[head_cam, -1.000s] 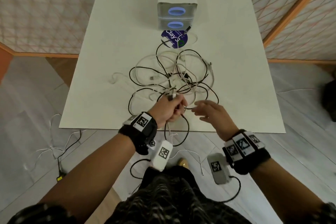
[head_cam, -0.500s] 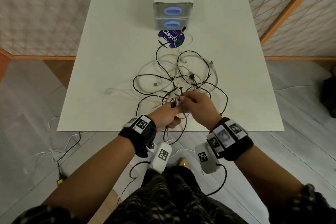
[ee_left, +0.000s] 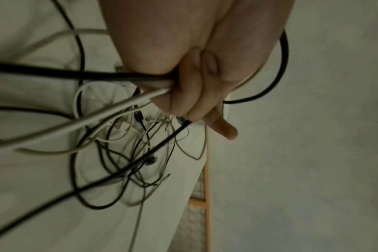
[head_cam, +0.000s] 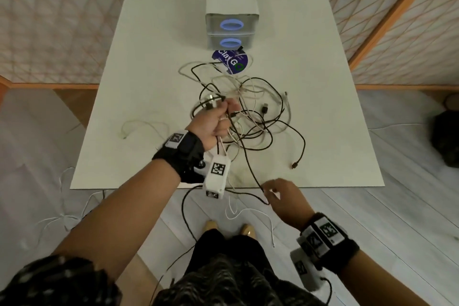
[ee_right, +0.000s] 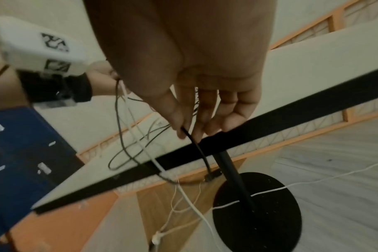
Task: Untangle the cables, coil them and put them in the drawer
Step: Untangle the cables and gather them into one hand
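— Where on the table (head_cam: pixel 154 40) could a hand pass?

— The left and right margins lie bare; so does the near right corner, past the loose black plug (head_cam: pixel 294 165).

— And the middle?

— Filled by the tangle of cables (head_cam: pixel 250 109), loops reaching to the round blue disc (head_cam: pixel 232 61) just before the drawer unit (head_cam: pixel 231 30) (both drawers closed). A taut black cable (head_cam: pixel 244 154) crosses the near edge between the left hand (head_cam: pixel 213 124) and right hand (head_cam: pixel 285 197)

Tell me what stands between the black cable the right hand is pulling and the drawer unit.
The black cable, pinched by the right hand, runs up into the left hand, whose fist grips several cables together. Beyond lies the tangle, then a purple disc before the drawer unit, both drawers shut.
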